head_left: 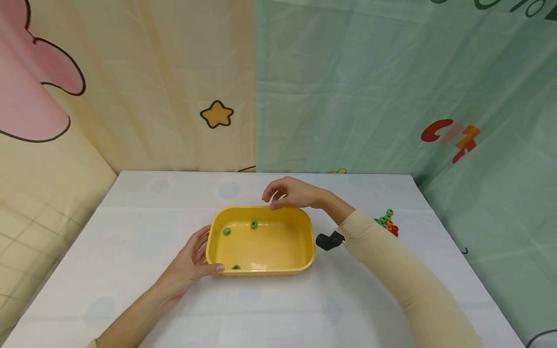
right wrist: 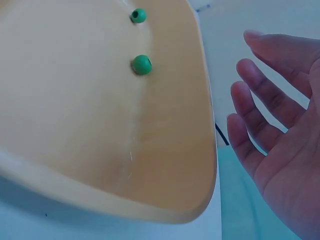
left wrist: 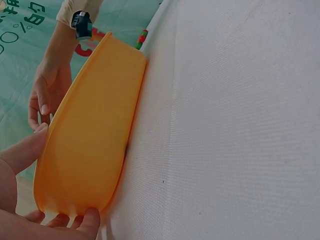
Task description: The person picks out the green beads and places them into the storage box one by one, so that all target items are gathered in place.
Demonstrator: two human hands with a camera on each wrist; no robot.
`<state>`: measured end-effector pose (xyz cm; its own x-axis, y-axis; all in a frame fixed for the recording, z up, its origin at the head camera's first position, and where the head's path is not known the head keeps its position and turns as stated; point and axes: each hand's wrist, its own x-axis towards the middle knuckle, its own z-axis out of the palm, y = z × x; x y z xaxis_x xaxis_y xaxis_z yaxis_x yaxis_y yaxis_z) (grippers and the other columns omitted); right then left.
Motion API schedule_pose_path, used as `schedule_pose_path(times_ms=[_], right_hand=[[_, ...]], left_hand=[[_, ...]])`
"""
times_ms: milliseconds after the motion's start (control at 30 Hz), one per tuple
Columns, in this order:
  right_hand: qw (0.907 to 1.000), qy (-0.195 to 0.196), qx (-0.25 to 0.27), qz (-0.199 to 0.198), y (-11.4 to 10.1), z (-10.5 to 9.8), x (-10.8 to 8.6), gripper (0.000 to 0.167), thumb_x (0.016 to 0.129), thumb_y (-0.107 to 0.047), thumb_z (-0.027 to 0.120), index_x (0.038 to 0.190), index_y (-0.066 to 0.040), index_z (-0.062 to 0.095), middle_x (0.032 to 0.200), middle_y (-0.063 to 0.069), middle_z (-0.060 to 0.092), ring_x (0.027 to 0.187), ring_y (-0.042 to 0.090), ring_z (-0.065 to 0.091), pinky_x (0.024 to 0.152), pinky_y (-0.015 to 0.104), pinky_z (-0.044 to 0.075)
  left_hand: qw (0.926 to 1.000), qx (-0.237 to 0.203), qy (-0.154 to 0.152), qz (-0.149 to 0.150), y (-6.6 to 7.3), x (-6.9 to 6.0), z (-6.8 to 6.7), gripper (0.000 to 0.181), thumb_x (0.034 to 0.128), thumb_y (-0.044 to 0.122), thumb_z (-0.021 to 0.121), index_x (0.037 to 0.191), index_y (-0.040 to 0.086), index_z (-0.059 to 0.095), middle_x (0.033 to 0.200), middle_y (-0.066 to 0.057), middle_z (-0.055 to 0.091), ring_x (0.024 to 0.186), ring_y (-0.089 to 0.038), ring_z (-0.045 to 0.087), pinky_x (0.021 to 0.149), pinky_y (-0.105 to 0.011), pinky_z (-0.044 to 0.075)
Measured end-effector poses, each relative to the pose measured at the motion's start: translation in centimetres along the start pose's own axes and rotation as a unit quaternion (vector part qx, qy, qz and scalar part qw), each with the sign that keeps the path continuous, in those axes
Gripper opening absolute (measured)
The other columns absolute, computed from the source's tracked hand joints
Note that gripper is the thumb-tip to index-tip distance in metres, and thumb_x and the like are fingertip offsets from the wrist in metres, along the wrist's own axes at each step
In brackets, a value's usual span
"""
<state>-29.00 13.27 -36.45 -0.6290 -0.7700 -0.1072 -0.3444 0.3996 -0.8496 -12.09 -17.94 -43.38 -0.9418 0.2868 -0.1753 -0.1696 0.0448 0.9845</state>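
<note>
A shallow yellow plastic tray (head_left: 263,249) with rounded corners sits on the white table. Three green beads lie inside: one bead (head_left: 227,231) on the left, another bead (head_left: 254,224) toward the back, and a third bead (head_left: 236,267) by the front wall. My left hand (head_left: 191,266) grips the tray's left end, thumb over the front rim and fingers along the outer side. Above the back rim hovers my right hand (head_left: 289,192), fingers loosely bent. In the right wrist view that hand (right wrist: 282,110) shows nothing between its spread fingers.
A small pile of green, orange and red beads (head_left: 388,224) lies on the table (head_left: 348,299) right of the tray, partly behind the right sleeve. A black wrist camera (head_left: 329,240) hangs under the right forearm. Printed curtains (head_left: 330,87) stand behind the table.
</note>
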Motion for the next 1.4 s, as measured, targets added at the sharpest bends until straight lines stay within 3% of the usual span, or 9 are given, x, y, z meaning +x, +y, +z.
schedule_pose_path(times_ms=[200, 467, 733, 967, 1200, 1400], right_hand=[[0.9997, 0.016, 0.006, 0.02, 0.8, -1.0, -1.7, 0.019, 0.097, -0.007, 0.072, 0.116, -0.004, 0.07, 0.125, 0.023, 0.064, 0.109, 0.026, 0.064, 0.096, 0.034, 0.057], [0.9985, 0.031, 0.011, 0.044, 1.9, -2.0, -3.7, 0.022, 0.098, -0.007, 0.072, 0.119, -0.004, 0.069, 0.127, 0.026, 0.062, 0.11, 0.027, 0.063, 0.095, 0.035, 0.058], [0.9968, 0.054, 0.001, 0.059, 2.8, -3.1, -5.9, 0.022, 0.098, -0.006, 0.071, 0.12, -0.006, 0.069, 0.127, 0.023, 0.062, 0.113, 0.028, 0.062, 0.097, 0.038, 0.057], [0.9942, 0.073, -0.02, 0.077, 3.6, -4.2, -7.3, 0.023, 0.099, -0.011, 0.071, 0.121, -0.008, 0.069, 0.127, 0.019, 0.063, 0.114, 0.027, 0.062, 0.098, 0.04, 0.056], [0.9919, 0.084, -0.02, 0.093, 4.3, -5.1, -8.9, 0.025, 0.099, -0.012, 0.072, 0.123, -0.007, 0.068, 0.129, 0.019, 0.062, 0.116, 0.028, 0.062, 0.1, 0.043, 0.055], [0.9878, 0.103, -0.03, 0.113, 5.0, -6.1, -10.2, 0.027, 0.099, -0.014, 0.072, 0.124, -0.008, 0.067, 0.131, 0.02, 0.06, 0.115, 0.028, 0.062, 0.102, 0.046, 0.053]], left_hand=[[1.0, 0.001, 0.003, -0.007, -0.1, 0.1, 0.0, 0.108, 0.0849, 0.0, 0.084, 0.165, 0.016, 0.013, 0.17, -0.009, 0.015, 0.155, -0.032, 0.017, 0.118, -0.033, 0.03], [1.0, 0.004, 0.005, -0.007, 0.2, 0.0, 0.1, 0.11, 0.0855, 0.0, 0.083, 0.166, 0.014, 0.01, 0.171, -0.012, 0.012, 0.155, -0.035, 0.015, 0.121, -0.044, 0.024], [0.9999, 0.002, 0.007, -0.012, 0.0, 0.0, 0.1, 0.109, 0.0848, 0.001, 0.084, 0.165, 0.016, 0.013, 0.17, -0.008, 0.015, 0.155, -0.031, 0.017, 0.119, -0.033, 0.028], [0.9999, 0.003, 0.007, -0.01, 0.2, 0.0, 0.1, 0.11, 0.085, 0.0, 0.084, 0.166, 0.014, 0.011, 0.171, -0.011, 0.013, 0.155, -0.033, 0.015, 0.121, -0.041, 0.025], [0.9999, 0.0, 0.007, -0.009, -0.1, 0.2, 0.0, 0.11, 0.0845, 0.0, 0.084, 0.165, 0.015, 0.012, 0.17, -0.009, 0.015, 0.155, -0.032, 0.016, 0.12, -0.037, 0.026], [1.0, -0.001, 0.007, -0.003, -0.2, 0.2, 0.0, 0.108, 0.0847, 0.0, 0.084, 0.165, 0.015, 0.013, 0.17, -0.009, 0.015, 0.155, -0.032, 0.017, 0.113, -0.021, 0.035]])
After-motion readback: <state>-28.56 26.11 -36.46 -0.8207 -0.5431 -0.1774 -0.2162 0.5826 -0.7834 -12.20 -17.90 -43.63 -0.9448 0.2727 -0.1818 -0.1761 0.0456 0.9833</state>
